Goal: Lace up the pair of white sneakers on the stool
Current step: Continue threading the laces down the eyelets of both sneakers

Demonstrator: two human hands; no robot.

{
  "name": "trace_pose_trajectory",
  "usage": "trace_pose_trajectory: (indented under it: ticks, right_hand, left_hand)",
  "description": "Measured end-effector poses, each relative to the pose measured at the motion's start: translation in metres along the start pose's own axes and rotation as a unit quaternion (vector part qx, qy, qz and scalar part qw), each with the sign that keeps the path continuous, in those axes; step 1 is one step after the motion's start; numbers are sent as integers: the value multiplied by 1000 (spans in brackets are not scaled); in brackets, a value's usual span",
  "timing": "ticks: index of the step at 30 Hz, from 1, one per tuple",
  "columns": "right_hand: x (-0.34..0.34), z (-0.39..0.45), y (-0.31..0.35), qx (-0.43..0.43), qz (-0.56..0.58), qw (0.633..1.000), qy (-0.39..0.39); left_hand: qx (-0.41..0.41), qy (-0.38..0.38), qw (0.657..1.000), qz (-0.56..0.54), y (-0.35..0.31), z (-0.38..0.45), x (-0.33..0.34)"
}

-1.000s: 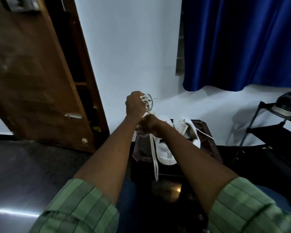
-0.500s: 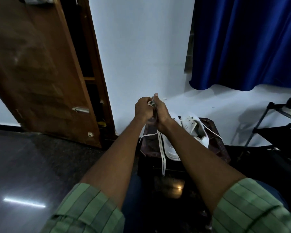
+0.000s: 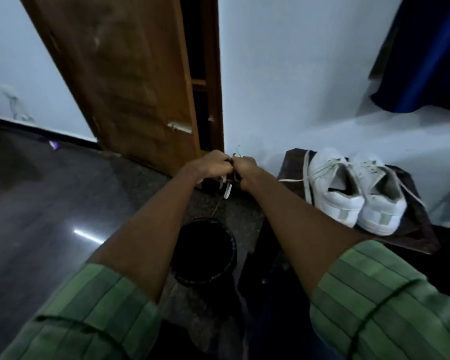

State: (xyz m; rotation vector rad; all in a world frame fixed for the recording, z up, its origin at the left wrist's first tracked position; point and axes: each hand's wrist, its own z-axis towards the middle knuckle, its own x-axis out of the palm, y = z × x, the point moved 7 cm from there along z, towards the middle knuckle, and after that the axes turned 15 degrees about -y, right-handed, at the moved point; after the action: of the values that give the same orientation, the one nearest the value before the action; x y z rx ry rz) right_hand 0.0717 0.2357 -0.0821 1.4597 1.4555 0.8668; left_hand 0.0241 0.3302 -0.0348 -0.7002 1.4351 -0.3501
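Door [image 3: 130, 81]: a brown wooden leaf is seen standing ajar behind the hands; no part in the task is judged.
Stool [image 3: 413, 237]: a dark seat is set against the white wall, serving as the work surface for the shoes.
White sneakers [image 3: 353, 193]: the pair is placed side by side on the stool, heels toward the camera, well to the right of the hands; laces are partly threaded and loose ends trail over the stool edge, so lacing is judged unfinished.
Bin [image 3: 205, 252]: a black round container is seen on the floor below the hands.
Left hand [image 3: 211, 166]: fingers are curled round a bunched lace.
Right hand [image 3: 244, 168]: pressed against the left, fingers curled on the same bundle; probably held so to untangle it.
Lace [image 3: 227, 187]: white ends hang beneath the fists, apart from the shoes.
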Motion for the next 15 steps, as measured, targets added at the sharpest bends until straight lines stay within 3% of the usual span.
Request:
trace_pose_trajectory:
  ticks: [4,9,15]
  right_hand:
    - [52,3,-78,6,-87,995,53]
    - [86,31,-198,34,-193,978,74]
    - [98,42,-271,70,-273,953,108]
  left_hand:
    - [-55,45,997,31,90,-9,18]
    - [-52,206,959,188,169,-13,69]
    - [-95,243,931,256,237,10,125]
